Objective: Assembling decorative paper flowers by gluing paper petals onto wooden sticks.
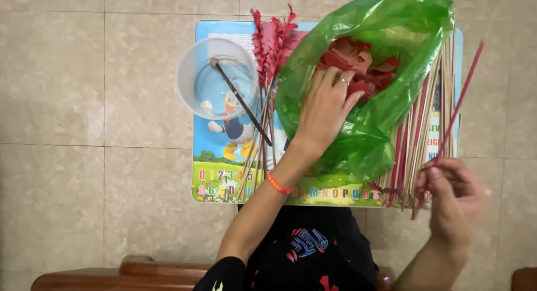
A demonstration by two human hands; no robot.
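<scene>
Small tabletop (212, 156) with glossy printed cartoon surface. Upon it, a thin, crinkly green plastic bag (386, 22), limp and slippery, holds red paper pieces (347, 53), judged light and easily torn. Left hand (324, 106) reaches in, fingers loosely curled on them. A translucent round tub (193, 61) stands left. Right hand (450, 193) pinches 1 slim, stiff red stick (463, 92) near its lower end, beside bundled sticks (417, 134).

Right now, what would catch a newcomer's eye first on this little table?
The bright green bag at the table's right, with the left hand reaching into the red paper pieces inside it. Next, the right hand at the lower right pinching a red stick, beside a pile of sticks. A clear cup stands at the left.
</scene>
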